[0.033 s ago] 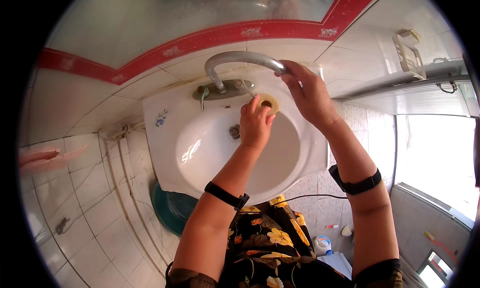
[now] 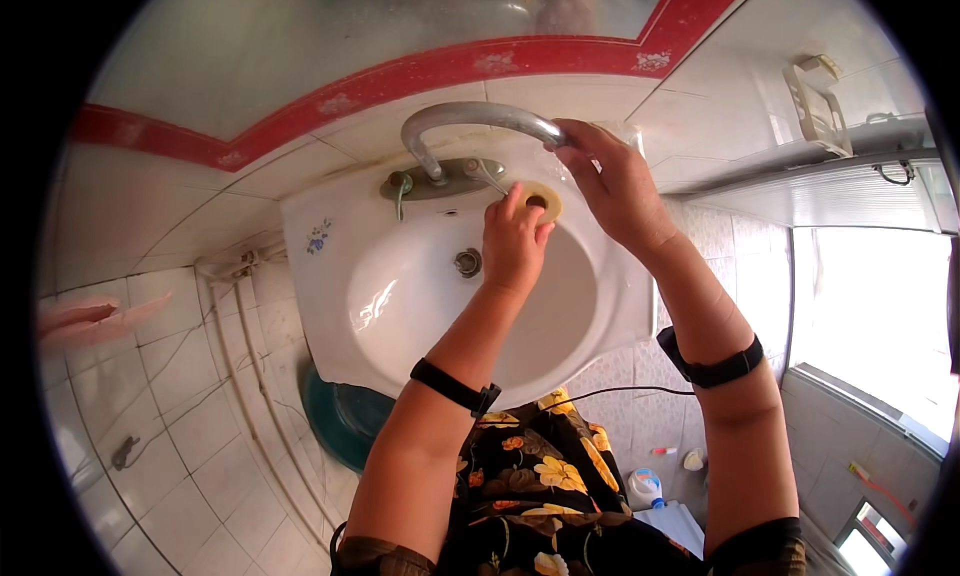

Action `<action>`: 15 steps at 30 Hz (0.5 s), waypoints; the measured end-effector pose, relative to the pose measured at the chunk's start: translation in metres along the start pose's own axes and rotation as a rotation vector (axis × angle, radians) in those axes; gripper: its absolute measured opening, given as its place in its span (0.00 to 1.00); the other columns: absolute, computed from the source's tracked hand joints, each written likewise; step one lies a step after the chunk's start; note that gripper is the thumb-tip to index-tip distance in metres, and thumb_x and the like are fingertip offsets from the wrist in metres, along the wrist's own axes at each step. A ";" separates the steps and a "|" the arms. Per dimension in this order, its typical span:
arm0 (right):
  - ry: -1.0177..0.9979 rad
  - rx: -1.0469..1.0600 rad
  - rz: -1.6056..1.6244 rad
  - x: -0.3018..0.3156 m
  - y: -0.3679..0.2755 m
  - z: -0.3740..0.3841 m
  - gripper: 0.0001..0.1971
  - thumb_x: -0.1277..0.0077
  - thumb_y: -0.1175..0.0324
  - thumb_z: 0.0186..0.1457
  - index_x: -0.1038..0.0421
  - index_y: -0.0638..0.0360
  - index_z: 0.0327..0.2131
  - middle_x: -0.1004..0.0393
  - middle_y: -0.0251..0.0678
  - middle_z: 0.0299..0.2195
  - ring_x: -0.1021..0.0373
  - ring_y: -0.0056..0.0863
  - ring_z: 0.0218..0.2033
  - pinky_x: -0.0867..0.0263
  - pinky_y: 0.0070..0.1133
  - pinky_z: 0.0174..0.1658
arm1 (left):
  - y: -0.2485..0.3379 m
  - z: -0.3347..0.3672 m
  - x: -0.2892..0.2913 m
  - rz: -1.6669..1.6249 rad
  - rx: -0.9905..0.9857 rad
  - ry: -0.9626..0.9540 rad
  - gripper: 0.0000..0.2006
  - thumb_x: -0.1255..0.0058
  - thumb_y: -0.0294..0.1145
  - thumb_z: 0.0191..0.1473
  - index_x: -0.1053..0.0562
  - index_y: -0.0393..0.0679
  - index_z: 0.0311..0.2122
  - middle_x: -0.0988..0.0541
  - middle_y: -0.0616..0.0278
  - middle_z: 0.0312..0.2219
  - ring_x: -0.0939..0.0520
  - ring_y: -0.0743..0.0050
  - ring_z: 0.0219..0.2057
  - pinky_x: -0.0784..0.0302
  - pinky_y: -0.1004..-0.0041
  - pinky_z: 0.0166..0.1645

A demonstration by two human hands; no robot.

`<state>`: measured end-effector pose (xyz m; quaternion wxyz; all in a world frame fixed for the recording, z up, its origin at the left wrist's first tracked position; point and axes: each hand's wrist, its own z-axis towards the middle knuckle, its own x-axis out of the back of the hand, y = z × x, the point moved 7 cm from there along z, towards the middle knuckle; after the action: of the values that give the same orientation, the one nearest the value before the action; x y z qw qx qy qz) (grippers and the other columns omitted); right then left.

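Note:
A curved metal faucet (image 2: 485, 111) rises from a greenish base plate with two lever handles at the back of a white sink (image 2: 565, 316). My right hand (image 2: 620, 181) is closed around the tip of its spout, and the fingertips are partly hidden. Lower and to the left, my left hand (image 2: 518, 238) reaches over the basin with its fingers against a yellowish roll of tape (image 2: 549, 198). The roll is at the back right of the basin. One left fingertip is close to the end of the right lever; I cannot tell if they touch.
A red-bordered mirror (image 2: 400, 86) hangs behind the sink. A white soap rack (image 2: 822, 106) is on the right wall. A green tub (image 2: 335, 416) stands below the sink at left, by pipes (image 2: 262, 366). A white bottle (image 2: 645, 486) stands on the floor at right.
The view has shifted slightly. My left hand and the roll of tape sit a touch farther right relative to the faucet; my right hand stays on the spout.

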<state>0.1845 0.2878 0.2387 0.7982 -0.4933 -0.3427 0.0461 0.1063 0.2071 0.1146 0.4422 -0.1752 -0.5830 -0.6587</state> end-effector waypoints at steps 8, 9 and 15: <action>-0.258 -0.146 -0.470 -0.016 0.099 -0.100 0.19 0.54 0.76 0.49 0.32 0.59 0.47 0.34 0.41 0.50 0.37 0.41 0.50 0.38 0.30 0.52 | 0.033 -0.006 -0.040 -0.051 -0.081 -0.077 0.11 0.41 0.27 0.41 0.25 0.44 0.33 0.32 0.55 0.49 0.30 0.51 0.43 0.32 0.62 0.49; -0.221 -0.099 -0.486 -0.015 0.099 -0.120 0.19 0.56 0.76 0.50 0.33 0.60 0.48 0.35 0.41 0.50 0.37 0.41 0.50 0.39 0.29 0.53 | 0.044 -0.027 -0.041 -0.083 -0.085 -0.137 0.10 0.41 0.27 0.41 0.24 0.43 0.32 0.33 0.55 0.51 0.30 0.52 0.44 0.32 0.63 0.50; -0.218 -0.076 -0.551 -0.010 0.095 -0.199 0.22 0.61 0.76 0.52 0.37 0.62 0.53 0.40 0.40 0.55 0.42 0.39 0.56 0.43 0.31 0.58 | 0.065 -0.055 -0.050 -0.115 -0.207 -0.222 0.04 0.49 0.27 0.45 0.26 0.39 0.27 0.32 0.51 0.51 0.29 0.50 0.44 0.30 0.63 0.49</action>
<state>0.3201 0.1815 0.1004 0.7201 -0.4032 -0.5490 -0.1323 0.2001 0.1802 0.1031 0.3165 -0.2579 -0.5663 -0.7160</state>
